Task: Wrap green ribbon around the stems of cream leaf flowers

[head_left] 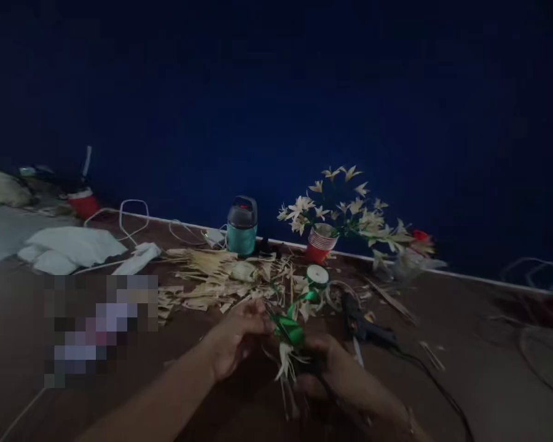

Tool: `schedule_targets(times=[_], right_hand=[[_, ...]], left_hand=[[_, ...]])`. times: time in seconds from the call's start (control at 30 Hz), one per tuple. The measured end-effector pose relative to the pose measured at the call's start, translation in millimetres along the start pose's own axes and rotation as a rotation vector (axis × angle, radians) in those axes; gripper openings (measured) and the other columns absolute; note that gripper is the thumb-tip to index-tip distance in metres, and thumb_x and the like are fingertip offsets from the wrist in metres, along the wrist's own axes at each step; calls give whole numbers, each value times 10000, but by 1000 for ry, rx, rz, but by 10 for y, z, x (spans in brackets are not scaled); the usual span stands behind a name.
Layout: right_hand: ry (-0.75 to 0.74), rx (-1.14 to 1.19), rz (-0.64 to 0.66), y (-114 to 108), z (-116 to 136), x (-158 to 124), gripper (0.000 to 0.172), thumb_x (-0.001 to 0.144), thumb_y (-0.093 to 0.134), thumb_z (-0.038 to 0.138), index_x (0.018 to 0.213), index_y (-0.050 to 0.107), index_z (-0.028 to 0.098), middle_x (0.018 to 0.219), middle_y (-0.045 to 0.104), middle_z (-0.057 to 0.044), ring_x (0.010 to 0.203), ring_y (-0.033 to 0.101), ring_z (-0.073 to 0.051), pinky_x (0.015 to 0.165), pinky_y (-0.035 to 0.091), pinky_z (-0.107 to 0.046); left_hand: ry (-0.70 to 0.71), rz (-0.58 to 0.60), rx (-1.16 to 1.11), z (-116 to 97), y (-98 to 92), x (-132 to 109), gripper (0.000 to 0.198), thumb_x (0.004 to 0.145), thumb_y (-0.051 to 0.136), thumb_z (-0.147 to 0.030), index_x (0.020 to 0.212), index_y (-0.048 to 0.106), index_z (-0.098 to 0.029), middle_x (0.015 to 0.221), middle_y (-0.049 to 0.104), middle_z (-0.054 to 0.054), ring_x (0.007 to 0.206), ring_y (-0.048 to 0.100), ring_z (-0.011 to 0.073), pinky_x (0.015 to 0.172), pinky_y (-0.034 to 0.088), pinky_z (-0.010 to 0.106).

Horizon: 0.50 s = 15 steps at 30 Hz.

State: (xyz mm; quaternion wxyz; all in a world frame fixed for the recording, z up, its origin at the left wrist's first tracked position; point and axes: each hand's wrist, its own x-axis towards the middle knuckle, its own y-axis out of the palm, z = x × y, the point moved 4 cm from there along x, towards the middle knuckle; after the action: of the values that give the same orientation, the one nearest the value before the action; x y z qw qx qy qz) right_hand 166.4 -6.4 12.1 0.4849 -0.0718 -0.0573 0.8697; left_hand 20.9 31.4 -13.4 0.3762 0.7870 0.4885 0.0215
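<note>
Between my hands is a strip of green ribbon [290, 331], running up to a ribbon spool [317, 276] on the table. My left hand [235, 334] is closed, its fingertips pinching the ribbon's near end. Closed around the dark handles of a pair of scissors, my right hand [334, 365] is partly in shadow and blurred. The thin scissor blades [280, 322] point up and left across the ribbon. Just below the ribbon hangs a pale husk flower [286, 362] with thin strands; what supports it is hidden.
Dried corn husks [207, 279] lie spread beyond my hands. A black glue gun [371, 330] with its cord rests at the right. Behind stand a teal-and-dark container [242, 227] and red cups [320, 245] holding husk flowers [350, 209]. White bags [74, 245] lie left, near a pixelated patch.
</note>
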Motion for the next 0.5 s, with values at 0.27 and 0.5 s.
schedule_targets(times=[0.27,0.5], right_hand=[[-68,-17,-101,88,-123,83,330,651,685,296,932,641,127,729,588,-12,698,504,-150,661,446,-235],[-70,77,-134,89,-176,118,320,661,680,363,886,666,136,687,583,-17,667,502,-149,647,450,-248]], left_hand=[[66,-123,-19,-29,63,-1,332,513,697,-49,638,417,-178,490,467,-96,429,472,42,437,354,155],[76,-154,21,-43,5,38,357,463,725,-73,619,420,-173,499,493,-91,438,488,49,451,367,160]])
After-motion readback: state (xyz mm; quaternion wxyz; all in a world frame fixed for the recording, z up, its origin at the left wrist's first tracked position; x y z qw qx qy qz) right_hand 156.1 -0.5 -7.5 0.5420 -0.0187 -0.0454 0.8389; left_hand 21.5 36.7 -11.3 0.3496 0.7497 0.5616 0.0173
